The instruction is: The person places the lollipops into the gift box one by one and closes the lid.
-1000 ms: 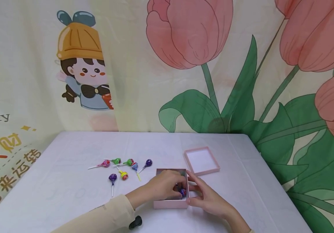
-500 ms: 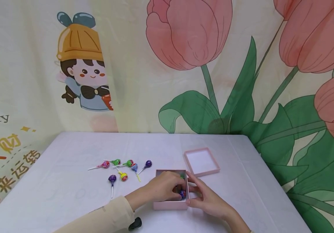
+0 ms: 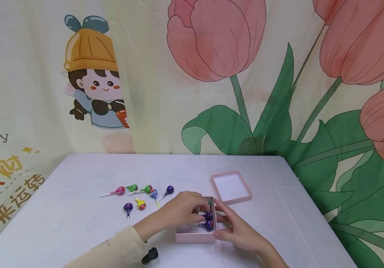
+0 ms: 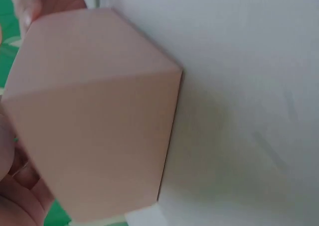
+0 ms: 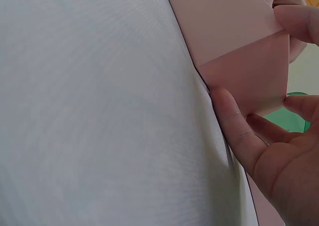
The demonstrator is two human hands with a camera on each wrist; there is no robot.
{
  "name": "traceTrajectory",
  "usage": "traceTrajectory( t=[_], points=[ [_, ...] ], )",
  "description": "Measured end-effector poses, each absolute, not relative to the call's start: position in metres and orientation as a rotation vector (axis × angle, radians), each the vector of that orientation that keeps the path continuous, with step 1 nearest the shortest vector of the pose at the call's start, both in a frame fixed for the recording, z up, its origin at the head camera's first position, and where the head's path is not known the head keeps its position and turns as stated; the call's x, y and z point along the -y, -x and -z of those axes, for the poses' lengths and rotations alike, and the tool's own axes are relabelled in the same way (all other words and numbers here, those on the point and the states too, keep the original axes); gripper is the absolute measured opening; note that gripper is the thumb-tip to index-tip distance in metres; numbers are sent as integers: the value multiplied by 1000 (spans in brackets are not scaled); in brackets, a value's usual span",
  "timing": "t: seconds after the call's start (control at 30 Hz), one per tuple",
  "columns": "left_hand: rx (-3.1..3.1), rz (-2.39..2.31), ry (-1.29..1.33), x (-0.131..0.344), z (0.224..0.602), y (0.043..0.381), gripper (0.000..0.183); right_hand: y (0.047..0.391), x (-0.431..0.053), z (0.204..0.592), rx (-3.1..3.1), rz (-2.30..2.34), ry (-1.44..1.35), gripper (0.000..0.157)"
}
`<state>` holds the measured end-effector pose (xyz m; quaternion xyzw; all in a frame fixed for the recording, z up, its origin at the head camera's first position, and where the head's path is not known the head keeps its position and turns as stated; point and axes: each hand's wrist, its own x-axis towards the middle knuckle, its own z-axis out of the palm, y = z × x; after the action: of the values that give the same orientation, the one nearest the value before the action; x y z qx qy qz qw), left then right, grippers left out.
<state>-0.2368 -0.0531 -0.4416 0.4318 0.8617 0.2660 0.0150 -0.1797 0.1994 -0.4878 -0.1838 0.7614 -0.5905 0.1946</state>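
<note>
done: lid off; at least two lollipops inside pink box | left over: seven loose lollipops on counter | left hand: reaching into pink box, cannot tell if pinching | right hand: gripping pink box's right side

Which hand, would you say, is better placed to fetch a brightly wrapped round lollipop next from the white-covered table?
Probably the left hand: it is nearer the loose lollipops, while the right hand holds the right side of the open pink rectangular box.
</note>
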Motion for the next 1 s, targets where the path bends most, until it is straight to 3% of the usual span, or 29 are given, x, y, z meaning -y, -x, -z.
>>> traceTrajectory(
  t=[0.43,1.0],
  points=[
    [-2915,-905,-1258,106,421,258,21,179,-194,485,-2193,1618,460,89],
    [-2993,-843,-725,147,442,286,31,180,-196,489,-2195,1628,475,91]
  ],
)
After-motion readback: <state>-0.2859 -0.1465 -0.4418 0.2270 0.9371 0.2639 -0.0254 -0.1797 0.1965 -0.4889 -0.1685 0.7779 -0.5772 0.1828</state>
